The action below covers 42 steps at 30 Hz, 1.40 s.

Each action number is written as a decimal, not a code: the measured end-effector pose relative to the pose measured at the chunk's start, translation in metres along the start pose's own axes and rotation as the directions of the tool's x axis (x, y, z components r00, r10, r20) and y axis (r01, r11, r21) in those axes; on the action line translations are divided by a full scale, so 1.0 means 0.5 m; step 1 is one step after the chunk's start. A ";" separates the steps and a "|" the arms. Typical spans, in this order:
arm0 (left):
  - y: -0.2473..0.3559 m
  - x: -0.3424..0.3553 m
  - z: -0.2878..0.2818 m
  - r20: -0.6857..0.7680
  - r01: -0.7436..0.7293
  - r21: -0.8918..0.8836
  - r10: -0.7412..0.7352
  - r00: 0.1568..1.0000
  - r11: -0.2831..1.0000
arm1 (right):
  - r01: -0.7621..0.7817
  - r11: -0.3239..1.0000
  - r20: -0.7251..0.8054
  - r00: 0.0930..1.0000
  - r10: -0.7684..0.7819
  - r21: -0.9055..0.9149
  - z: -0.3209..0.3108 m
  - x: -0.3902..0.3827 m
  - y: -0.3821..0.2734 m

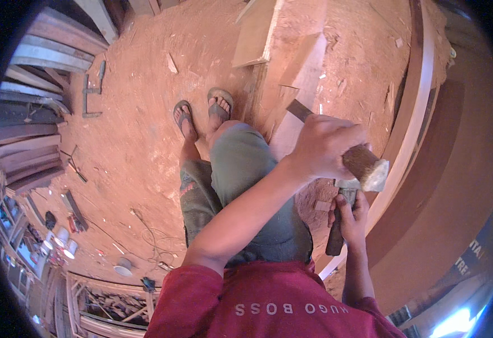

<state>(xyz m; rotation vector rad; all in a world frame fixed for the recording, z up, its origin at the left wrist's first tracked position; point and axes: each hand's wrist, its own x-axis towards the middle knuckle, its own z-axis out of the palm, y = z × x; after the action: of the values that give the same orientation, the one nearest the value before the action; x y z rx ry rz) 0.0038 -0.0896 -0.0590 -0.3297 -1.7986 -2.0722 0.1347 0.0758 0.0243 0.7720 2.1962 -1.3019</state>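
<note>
My left hand is closed around a chisel. The chisel's flat steel blade points up and left over a light wooden beam, and its brown wooden handle ends in a pale, frayed butt. My right hand grips a hammer by its dark handle. The grey hammer head is beside the chisel's butt and partly hidden behind it; whether they touch I cannot tell. The cutting edge looks close to the beam, but contact is unclear.
Another long timber runs along the right. A wooden board lies ahead. Stacked planks line the left, with a metal clamp on the dusty floor nearby. A bucket and cable are at lower left.
</note>
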 end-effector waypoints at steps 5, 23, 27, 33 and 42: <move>-0.012 0.002 -0.007 -0.047 0.009 -0.048 -0.011 0.999 0.999 | 0.041 0.997 0.031 0.999 -0.039 -0.064 0.021 -0.001 -0.042; -0.005 -0.010 -0.017 -0.101 0.006 -0.086 -0.015 0.995 0.996 | 0.080 0.991 0.070 0.995 -0.072 -0.109 0.041 -0.006 -0.052; -0.007 -0.012 -0.017 -0.101 0.017 -0.092 -0.026 0.995 0.996 | 0.074 0.993 0.080 0.995 -0.067 -0.090 0.047 -0.004 -0.058; -0.010 -0.009 -0.027 -0.079 0.025 -0.085 -0.032 0.996 0.996 | 0.077 0.990 0.081 0.994 -0.068 -0.117 0.049 -0.003 -0.060; -0.013 -0.013 -0.035 -0.101 0.026 -0.104 -0.036 0.994 0.994 | 0.282 0.859 -0.059 0.939 -0.338 -0.426 0.000 -0.022 -0.088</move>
<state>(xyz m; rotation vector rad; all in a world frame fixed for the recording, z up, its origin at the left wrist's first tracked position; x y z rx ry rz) 0.0081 -0.1054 -0.0701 -0.2195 -1.6512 -2.1669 0.1131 0.0559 0.0588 0.3535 2.6651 -0.8798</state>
